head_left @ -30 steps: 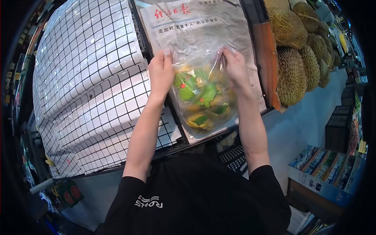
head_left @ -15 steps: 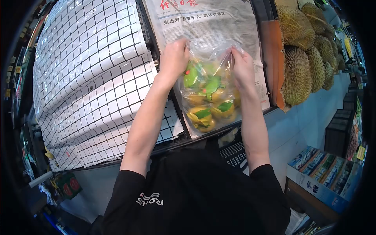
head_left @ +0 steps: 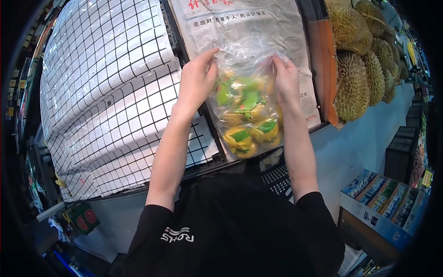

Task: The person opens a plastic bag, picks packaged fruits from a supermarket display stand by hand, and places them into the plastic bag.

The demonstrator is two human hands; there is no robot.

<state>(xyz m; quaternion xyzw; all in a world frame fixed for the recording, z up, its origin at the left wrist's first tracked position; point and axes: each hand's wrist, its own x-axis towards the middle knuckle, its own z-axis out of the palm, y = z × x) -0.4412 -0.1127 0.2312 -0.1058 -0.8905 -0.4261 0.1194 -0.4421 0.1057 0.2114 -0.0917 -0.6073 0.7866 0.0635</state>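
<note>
A clear plastic bag (head_left: 254,115) holds several yellow fruits (head_left: 236,139) with green leaves (head_left: 266,125). It lies over newspaper (head_left: 249,27) at the counter's front edge. My left hand (head_left: 197,83) is at the bag's upper left rim, with its index finger and thumb a little apart and the plastic against them; its other fingers are partly hidden. At the upper right rim, my right hand (head_left: 287,81) pinches the plastic between thumb and fingers. Glare on the film blurs the upper fruits.
White sheeting with a black grid (head_left: 110,92) covers the surface on the left. Durians (head_left: 353,83) are stacked on the right behind a cardboard edge (head_left: 328,76). A box of colourful packs (head_left: 383,198) stands lower right. A black perforated basket (head_left: 277,177) is below the counter edge.
My left hand has shifted slightly left, and its grip has loosened, with index finger and thumb now apart. The bag has moved slightly down; my right hand keeps its pinch.
</note>
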